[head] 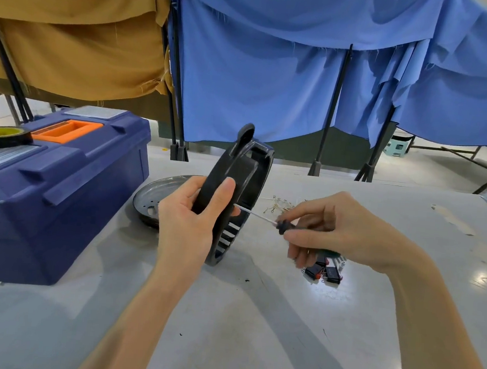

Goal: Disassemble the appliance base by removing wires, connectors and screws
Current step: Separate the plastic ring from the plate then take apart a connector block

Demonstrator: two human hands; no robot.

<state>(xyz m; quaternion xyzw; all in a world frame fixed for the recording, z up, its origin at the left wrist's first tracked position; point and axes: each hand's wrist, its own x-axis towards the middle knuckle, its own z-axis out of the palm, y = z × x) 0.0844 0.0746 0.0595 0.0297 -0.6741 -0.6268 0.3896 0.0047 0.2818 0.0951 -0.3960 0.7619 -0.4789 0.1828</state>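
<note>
The black appliance base (239, 166) stands on its edge on the desk (254, 317), lower rim touching the surface and slotted vents facing right. Propped upright like this, its inner side is open to a tool coming in from the side, and the desk takes the weight.

The left hand (186, 223) is wrapped round the near rim, thumb pressed against the outer wall. I judge this is a brace, so the ring cannot roll or twist while a screw is turned. The right hand (338, 228) pinches the dark handle of a slim screwdriver (282, 226) in its fingertips. The shaft runs almost level toward the base and ends just past the left thumb. The tip is hidden there, so I cannot tell if it sits in a screw head. The light grip suggests a small screw being worked.

Just beside the right hand lie several small black and red connectors (326, 272), and a little farther back a loose scatter of thin wire bits (277, 206), likely set aside within reach. A shallow metal dish (153, 194) rests behind the left hand. At the left sits a blue toolbox (58, 197) with a roll of tape (2, 135) on its lid.
</note>
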